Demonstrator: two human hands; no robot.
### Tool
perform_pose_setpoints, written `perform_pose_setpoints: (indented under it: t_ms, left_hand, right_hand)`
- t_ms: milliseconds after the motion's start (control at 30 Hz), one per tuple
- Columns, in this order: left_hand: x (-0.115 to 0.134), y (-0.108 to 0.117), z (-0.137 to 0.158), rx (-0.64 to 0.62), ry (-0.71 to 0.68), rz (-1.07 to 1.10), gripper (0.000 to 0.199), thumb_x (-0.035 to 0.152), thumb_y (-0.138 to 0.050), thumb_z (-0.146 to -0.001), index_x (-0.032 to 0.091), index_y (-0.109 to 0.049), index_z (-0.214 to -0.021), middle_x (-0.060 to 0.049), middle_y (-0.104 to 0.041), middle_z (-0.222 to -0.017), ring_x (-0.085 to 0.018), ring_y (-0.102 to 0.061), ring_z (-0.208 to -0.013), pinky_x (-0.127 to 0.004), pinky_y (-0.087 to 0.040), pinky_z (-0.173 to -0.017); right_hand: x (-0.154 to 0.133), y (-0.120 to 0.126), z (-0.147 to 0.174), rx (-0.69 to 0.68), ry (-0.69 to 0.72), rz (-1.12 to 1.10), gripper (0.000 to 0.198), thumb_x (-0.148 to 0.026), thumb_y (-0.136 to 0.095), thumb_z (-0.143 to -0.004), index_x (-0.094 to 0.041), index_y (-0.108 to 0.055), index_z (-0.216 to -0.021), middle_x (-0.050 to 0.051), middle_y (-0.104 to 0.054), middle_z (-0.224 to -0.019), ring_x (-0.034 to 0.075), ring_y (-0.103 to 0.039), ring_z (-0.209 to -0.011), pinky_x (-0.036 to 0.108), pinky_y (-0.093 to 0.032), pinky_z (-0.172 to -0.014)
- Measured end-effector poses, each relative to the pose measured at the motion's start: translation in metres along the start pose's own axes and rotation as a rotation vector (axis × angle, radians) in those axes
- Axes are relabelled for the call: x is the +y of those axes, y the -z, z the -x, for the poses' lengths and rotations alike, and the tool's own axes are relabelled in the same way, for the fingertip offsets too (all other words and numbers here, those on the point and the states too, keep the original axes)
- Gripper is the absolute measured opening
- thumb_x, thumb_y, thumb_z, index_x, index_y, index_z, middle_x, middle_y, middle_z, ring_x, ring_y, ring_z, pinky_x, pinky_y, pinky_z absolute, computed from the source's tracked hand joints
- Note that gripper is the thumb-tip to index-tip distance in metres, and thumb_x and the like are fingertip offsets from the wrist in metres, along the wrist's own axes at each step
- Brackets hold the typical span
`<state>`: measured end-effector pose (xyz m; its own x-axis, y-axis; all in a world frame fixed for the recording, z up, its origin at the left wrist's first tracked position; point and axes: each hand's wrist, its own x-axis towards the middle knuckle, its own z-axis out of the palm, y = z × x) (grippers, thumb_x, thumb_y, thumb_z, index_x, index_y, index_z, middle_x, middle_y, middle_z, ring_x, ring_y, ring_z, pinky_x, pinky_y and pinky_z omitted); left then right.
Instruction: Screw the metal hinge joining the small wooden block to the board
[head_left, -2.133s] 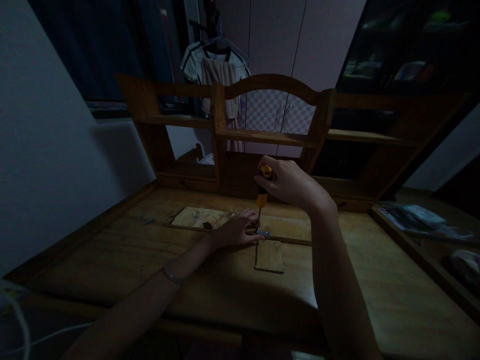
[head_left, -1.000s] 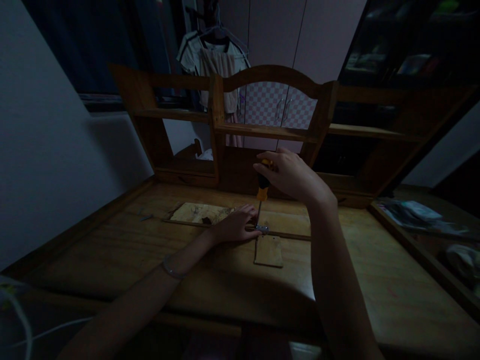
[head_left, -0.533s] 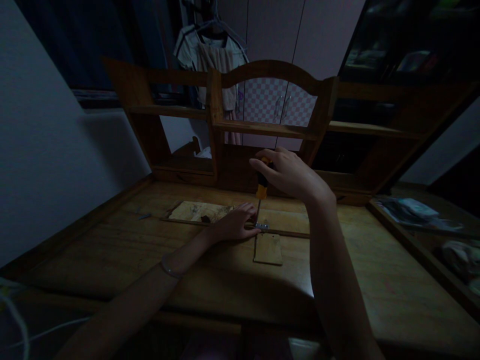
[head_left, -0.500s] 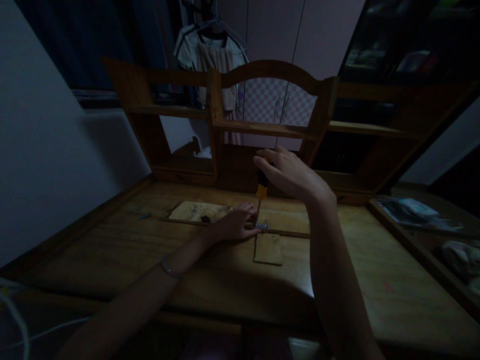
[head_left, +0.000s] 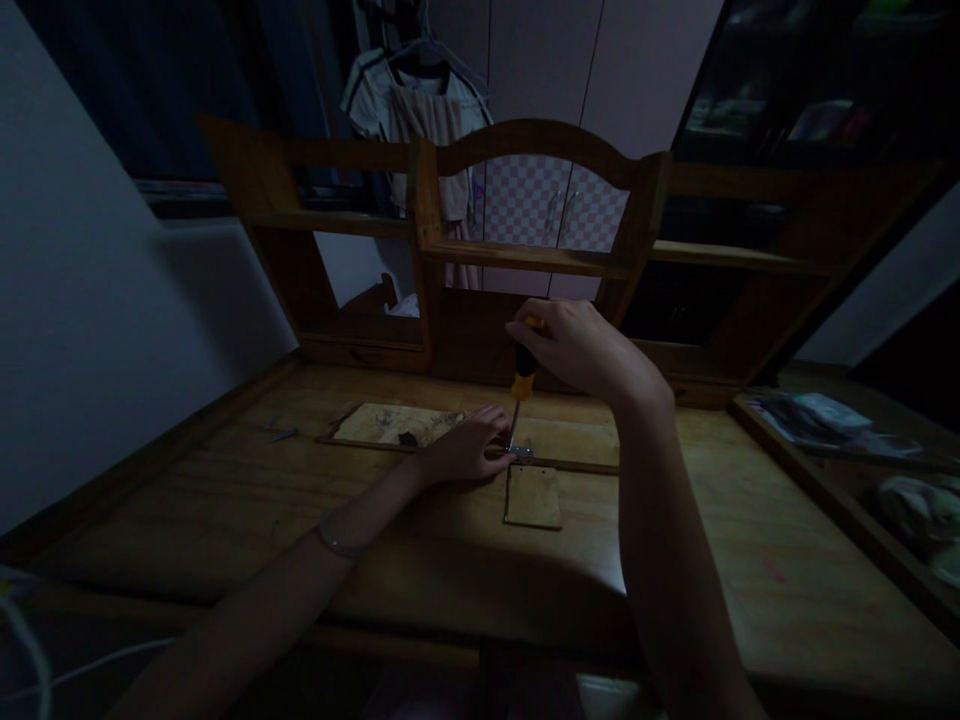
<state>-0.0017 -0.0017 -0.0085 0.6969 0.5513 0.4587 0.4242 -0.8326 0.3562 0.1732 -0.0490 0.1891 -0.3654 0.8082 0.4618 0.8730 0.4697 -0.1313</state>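
Note:
My right hand (head_left: 574, 340) is wrapped round the top of a yellow and black screwdriver (head_left: 524, 373), which stands nearly upright. The screwdriver's tip reaches down to a small metal hinge (head_left: 521, 453). The hinge lies at the near edge of a long wooden board (head_left: 574, 442). My left hand (head_left: 476, 445) rests on the board with its fingers close together beside the tip, pressing at the hinge's left end; whatever its fingertips pinch is hidden. Just below the hinge lies a small square wooden piece (head_left: 532, 497) with little holes along its upper edge.
These lie on a wooden desk (head_left: 420, 570). Small metal bits (head_left: 285, 435) sit to the left. A wooden shelf unit (head_left: 525, 258) rises along the back edge. At the right, a side tray (head_left: 817, 460) holds papers and cloth. Clothes (head_left: 420, 110) hang behind.
The view has shifted very slightly. My right hand has turned a little on the screwdriver's handle, while the tip stays at the hinge and my left hand keeps its place.

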Motion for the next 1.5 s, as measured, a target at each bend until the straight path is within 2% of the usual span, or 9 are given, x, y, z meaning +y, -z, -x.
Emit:
perform_pose_setpoints:
  t_ms: [133,267,500,767,867,1033,1333,1500]
  left_hand:
    - [0.002,0.002,-0.002,-0.01,-0.01,-0.027,0.025,0.031,-0.064,-0.083,0.02,-0.051,-0.1,-0.008,-0.056,-0.107,-0.025,-0.056,-0.102,-0.038,-0.047,-0.086]
    - [0.002,0.002,-0.002,-0.019,-0.018,-0.056,0.024,0.029,-0.064,-0.082,0.02,-0.051,-0.1,-0.008,-0.056,-0.106,-0.025,-0.055,-0.101,-0.038,-0.046,-0.086]
    - [0.0,0.002,-0.002,-0.025,-0.036,-0.043,0.025,0.027,-0.065,-0.08,0.02,-0.051,-0.099,-0.008,-0.055,-0.107,-0.025,-0.053,-0.102,-0.037,-0.044,-0.087]
    - [0.006,0.006,-0.003,-0.025,-0.022,-0.016,0.029,0.038,-0.068,-0.082,0.019,-0.051,-0.098,-0.008,-0.054,-0.106,-0.025,-0.052,-0.101,-0.036,-0.044,-0.085]
    - [0.008,0.01,-0.005,-0.016,-0.004,0.008,0.023,0.041,-0.058,-0.09,0.019,-0.051,-0.092,-0.006,-0.055,-0.099,-0.022,-0.052,-0.094,-0.035,-0.043,-0.083]
    - [0.008,0.019,-0.006,0.033,-0.038,0.03,0.02,0.031,-0.04,-0.098,0.019,-0.049,-0.086,-0.005,-0.053,-0.091,-0.02,-0.049,-0.091,-0.035,-0.041,-0.087]
    - [0.004,0.02,-0.006,0.092,-0.006,0.017,0.017,0.021,-0.038,-0.093,0.019,-0.047,-0.079,-0.005,-0.051,-0.084,-0.021,-0.049,-0.083,-0.034,-0.041,-0.078]
    - [0.004,0.018,-0.006,0.085,0.011,0.039,0.008,0.016,-0.043,-0.086,0.019,-0.048,-0.08,-0.004,-0.052,-0.083,-0.02,-0.049,-0.082,-0.033,-0.04,-0.077]
  right_hand:
    - [0.0,0.0,0.002,-0.025,-0.055,-0.005,0.038,-0.047,-0.046,-0.093,-0.017,-0.065,-0.106,0.012,-0.069,-0.101,0.024,-0.062,-0.093,0.033,-0.042,-0.079]
    - [-0.003,0.005,0.003,-0.053,-0.046,-0.05,0.036,-0.036,-0.051,-0.087,-0.018,-0.062,-0.116,0.011,-0.067,-0.113,0.026,-0.059,-0.103,0.033,-0.041,-0.087]
    - [-0.007,0.007,0.006,-0.044,-0.017,-0.049,0.031,-0.03,-0.051,-0.084,-0.021,-0.063,-0.112,0.008,-0.069,-0.102,0.024,-0.061,-0.093,0.033,-0.042,-0.083]
    - [-0.006,0.005,0.005,-0.032,-0.046,-0.016,0.03,-0.03,-0.051,-0.085,-0.021,-0.063,-0.11,0.01,-0.069,-0.099,0.026,-0.061,-0.093,0.035,-0.041,-0.081]
    - [-0.007,0.005,0.005,-0.037,-0.051,-0.003,0.029,-0.03,-0.049,-0.086,-0.021,-0.064,-0.109,0.01,-0.069,-0.099,0.025,-0.061,-0.09,0.035,-0.041,-0.079]
    - [-0.007,0.003,0.004,-0.053,-0.052,0.01,0.029,-0.03,-0.047,-0.086,-0.02,-0.063,-0.108,0.011,-0.068,-0.101,0.026,-0.061,-0.091,0.035,-0.041,-0.077]
    - [-0.005,0.001,0.003,-0.038,-0.046,-0.016,0.033,-0.028,-0.036,-0.091,-0.022,-0.062,-0.11,0.01,-0.069,-0.104,0.027,-0.062,-0.094,0.037,-0.041,-0.08]
    - [-0.008,0.001,0.004,0.036,-0.009,-0.041,0.028,-0.025,-0.043,-0.086,-0.018,-0.056,-0.11,0.011,-0.066,-0.104,0.026,-0.06,-0.095,0.037,-0.042,-0.082]
